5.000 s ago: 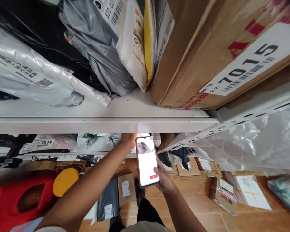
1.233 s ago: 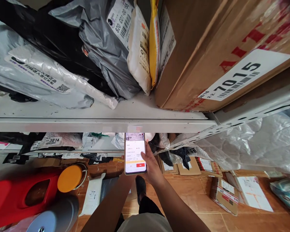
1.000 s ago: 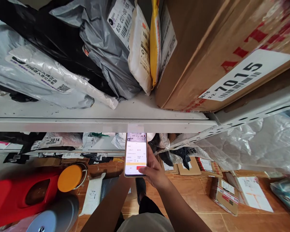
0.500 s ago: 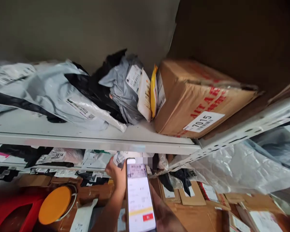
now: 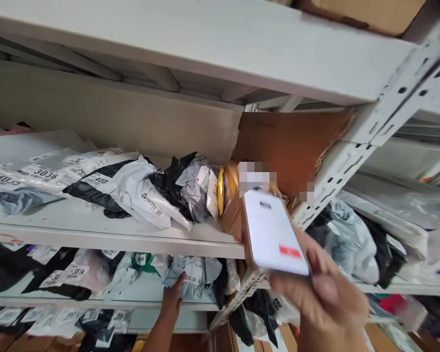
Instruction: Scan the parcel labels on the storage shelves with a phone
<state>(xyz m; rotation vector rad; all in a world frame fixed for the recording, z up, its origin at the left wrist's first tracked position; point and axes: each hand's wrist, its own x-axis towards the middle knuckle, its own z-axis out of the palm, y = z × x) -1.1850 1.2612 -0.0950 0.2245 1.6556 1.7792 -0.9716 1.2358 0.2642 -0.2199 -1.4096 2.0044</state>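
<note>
A smartphone [image 5: 275,232] with a mostly white screen and a red button is held up on the right by my right hand [image 5: 326,293], whose fingers wrap its lower edge and side. It covers part of the cardboard box [image 5: 231,215] on the upper shelf. Lower down, my left hand [image 5: 173,296] reaches to the middle shelf and grips the left edge of a grey plastic parcel bag [image 5: 196,276] with a label. One digit lies on the bag's front; the other fingers are partly hidden. A green-and-white parcel [image 5: 144,261] lies to the left of that bag.
Bagged parcels with number labels [image 5: 46,173] line the upper shelf [image 5: 95,234]. A perforated white post [image 5: 352,156] rises at the right. Beyond it, another rack holds plastic-wrapped parcels [image 5: 348,239]. More labelled bags [image 5: 51,320] lie on the lower shelf.
The view has tilted up and drawn back, showing more shelves. My right hand has lifted the phone up and to the right, across the box. My left hand now shows apart from it, at the grey bag.
</note>
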